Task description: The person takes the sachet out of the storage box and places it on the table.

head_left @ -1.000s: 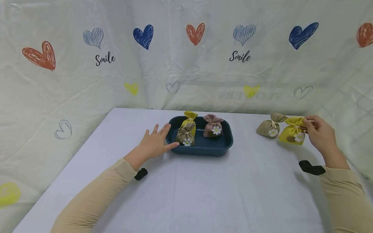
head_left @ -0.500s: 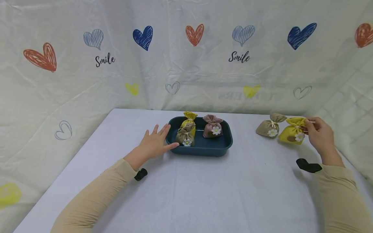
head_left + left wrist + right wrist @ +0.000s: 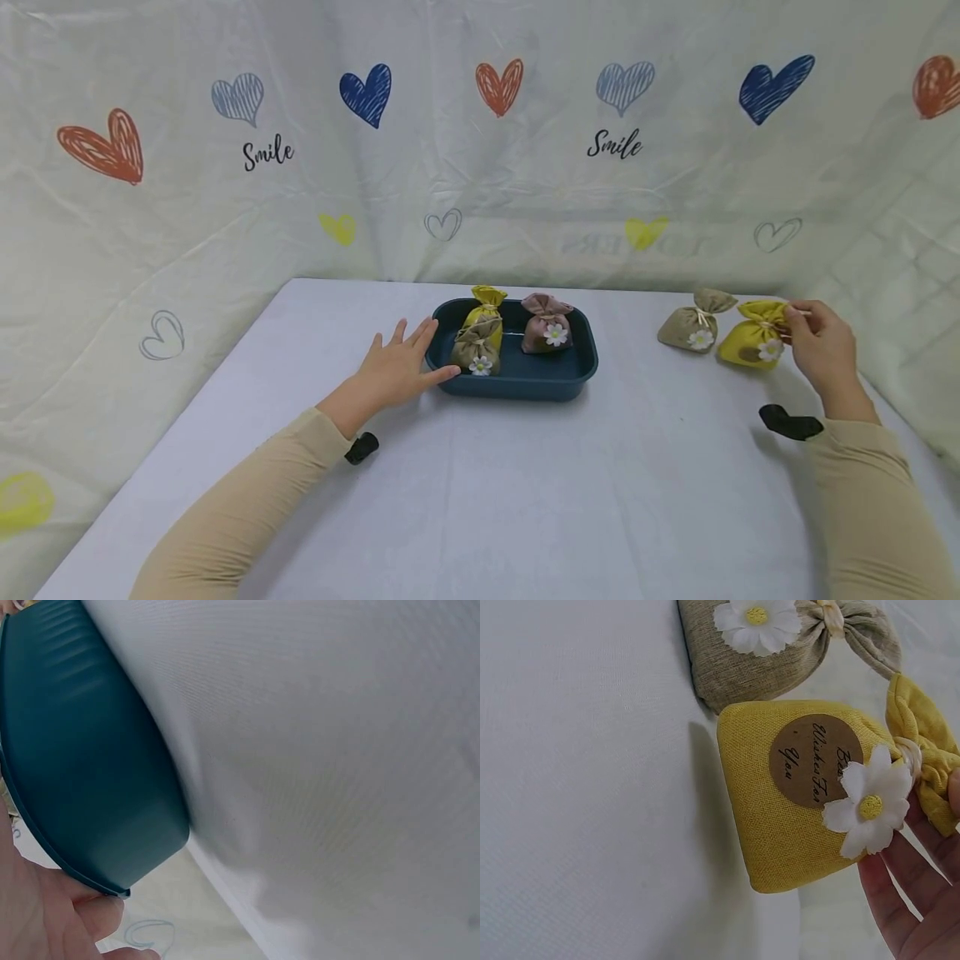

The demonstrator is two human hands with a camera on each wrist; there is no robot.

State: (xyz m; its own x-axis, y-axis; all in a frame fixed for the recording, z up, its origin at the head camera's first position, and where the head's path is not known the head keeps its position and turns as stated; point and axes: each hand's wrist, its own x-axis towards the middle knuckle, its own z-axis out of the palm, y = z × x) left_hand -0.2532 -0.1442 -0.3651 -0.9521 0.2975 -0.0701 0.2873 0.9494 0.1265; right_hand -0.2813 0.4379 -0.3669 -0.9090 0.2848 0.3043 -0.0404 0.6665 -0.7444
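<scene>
My right hand point(image 3: 825, 346) pinches the gathered neck of a yellow sachet bag point(image 3: 787, 825), which carries a white flower and a round brown label. A shadow falls on the cloth beside its base. Just left of it sits a beige sachet bag point(image 3: 688, 327) with its own white flower. With fingers spread, my left hand point(image 3: 393, 367) rests at the left end of a dark teal tray point(image 3: 517, 388); its fingers touch the rim point(image 3: 64, 866). Inside the tray stand a yellow bag point(image 3: 489, 302), a beige bag point(image 3: 477, 343) in front of it, and a mauve bag point(image 3: 547, 327) at right.
A white cloth point(image 3: 540, 500) covers the table. Behind it hangs a pale curtain point(image 3: 420, 167) printed with hearts. A black wrist strap piece point(image 3: 790, 422) shows at the right cuff and another black piece point(image 3: 362, 448) at the left.
My right forearm has shifted slightly left, the hand still pinching the yellow bag, which stays almost where it was. The left hand and the tray have not visibly moved.
</scene>
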